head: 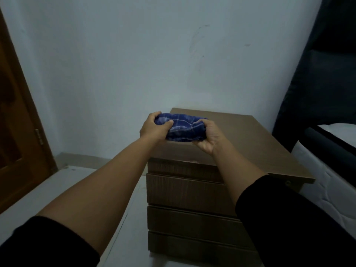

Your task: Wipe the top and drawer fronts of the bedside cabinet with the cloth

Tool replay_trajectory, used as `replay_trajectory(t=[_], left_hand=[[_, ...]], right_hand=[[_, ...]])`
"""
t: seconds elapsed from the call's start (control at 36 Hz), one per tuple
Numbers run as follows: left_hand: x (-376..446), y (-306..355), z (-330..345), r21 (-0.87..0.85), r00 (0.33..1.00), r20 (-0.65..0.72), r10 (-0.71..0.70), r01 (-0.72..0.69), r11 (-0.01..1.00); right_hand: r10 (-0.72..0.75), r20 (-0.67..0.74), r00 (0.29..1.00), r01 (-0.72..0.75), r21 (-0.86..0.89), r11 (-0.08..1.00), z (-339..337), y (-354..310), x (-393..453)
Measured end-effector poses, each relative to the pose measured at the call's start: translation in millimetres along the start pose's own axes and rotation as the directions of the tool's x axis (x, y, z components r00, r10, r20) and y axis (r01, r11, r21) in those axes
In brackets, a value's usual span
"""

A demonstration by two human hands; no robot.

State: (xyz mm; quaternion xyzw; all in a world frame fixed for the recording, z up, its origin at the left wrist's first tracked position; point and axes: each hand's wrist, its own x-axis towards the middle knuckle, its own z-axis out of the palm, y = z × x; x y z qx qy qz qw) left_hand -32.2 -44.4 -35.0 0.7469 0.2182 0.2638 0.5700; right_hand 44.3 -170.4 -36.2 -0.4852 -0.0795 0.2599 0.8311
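A bunched dark-blue checked cloth (pixel 184 129) is gripped at both ends by the left hand (pixel 154 128) and right hand (pixel 207 138), above the brown wooden bedside cabinet (pixel 250 151) top's nine-o'clock edge. The stacked drawer fronts (pixel 185 189) lie toward six o'clock. Wadded this tightly, the cloth would likely wipe in narrow streaks and miss patches.

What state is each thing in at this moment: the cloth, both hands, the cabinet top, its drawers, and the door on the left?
Cloth: bunched up, held between both hands above the cabinet's front edge.
Left hand: closed on the cloth's left end.
Right hand: closed on the cloth's right end.
Cabinet top: bare; nothing standing on it.
Drawers: all shut.
Door: only partly in view; open or shut cannot be told.
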Motion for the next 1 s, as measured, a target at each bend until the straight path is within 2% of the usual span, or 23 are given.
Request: replay_trajectory(t=[0.11, 0.17, 0.22, 0.28, 0.36, 0.44, 0.5, 0.56, 0.72, 0.83, 0.86, 0.92, 0.97, 1.0], left_hand=[[-0.5, -7.7, 2.4, 0.246, 0.998, -0.015, 0.068, -0.062, 0.967], [-1.5, -13.1, 4.4, 0.360, 0.998, 0.051, 0.035, -0.050, 0.932], [-2.2, -19.8, 8.3, 0.493, 0.991, 0.132, -0.021, -0.048, 0.869], [-2.6, -24.4, 13.1, 0.587, 0.989, 0.144, -0.020, -0.069, 0.807], [-2.8, -26.2, 17.9, 0.704, 0.981, 0.163, 0.104, -0.189, 0.685], [1.5, -29.6, 20.7, 0.766, 0.932, 0.337, 0.138, -0.356, 0.536], [4.4, -34.0, 21.5, 0.769, 0.915, 0.401, 0.042, -0.361, 0.527], [6.8, -38.1, 21.4, 0.771, 0.906, 0.423, -0.006, -0.356, 0.529], [10.0, -35.6, 21.0, 0.792, 0.892, 0.447, -0.073, -0.357, 0.496], [4.9, -31.1, 27.0, 0.810, 0.911, 0.398, -0.108, -0.294, 0.507], [-0.1, -27.7, 30.2, 0.800, 0.934, 0.344, -0.097, -0.238, 0.551], [-14.9, -17.2, 38.5, 0.701, 0.981, 0.192, -0.007, -0.133, 0.700], [-42.4, -24.8, 50.7, 0.509, 0.987, 0.036, 0.154, -0.151, 0.848], [-53.5, -28.1, 55.5, 0.368, 0.976, -0.030, 0.217, -0.191, 0.910]], right_hand=[[-0.076, -0.150, 0.986, 0.029, -0.292, 0.956, 4.3, 0.5, 8.8], [-0.175, -0.290, 0.941, 0.004, -0.506, 0.862, 2.8, 2.7, 15.3], [-0.316, -0.348, 0.883, -0.032, -0.716, 0.698, -0.9, 5.7, 13.9], [-0.438, -0.251, 0.863, 0.009, -0.859, 0.511, -6.2, 9.5, 14.9], [-0.511, -0.010, 0.860, 0.120, -0.968, 0.221, -5.3, 16.1, 9.5], [-0.373, 0.143, 0.917, 0.146, -0.989, -0.020, -6.0, 23.1, 9.2], [-0.229, 0.163, 0.960, 0.131, -0.980, -0.148, -9.7, 26.6, 9.0], [-0.145, 0.156, 0.977, 0.122, -0.967, -0.222, -14.3, 30.1, 9.4], [-0.119, 0.149, 0.982, 0.111, -0.955, -0.276, -20.7, 34.3, 6.7], [-0.012, 0.105, 0.994, 0.098, -0.957, -0.272, -19.7, 27.5, 12.0], [-0.002, 0.106, 0.994, 0.102, -0.961, -0.255, -19.0, 25.2, 11.5], [-0.119, 0.143, 0.982, 0.122, -0.978, -0.171, -18.0, 21.3, 9.0], [-0.331, 0.168, 0.929, 0.172, -0.985, -0.017, -24.2, 28.4, -7.4], [-0.444, 0.180, 0.878, 0.224, -0.973, 0.048, -29.1, 31.2, -13.8]])
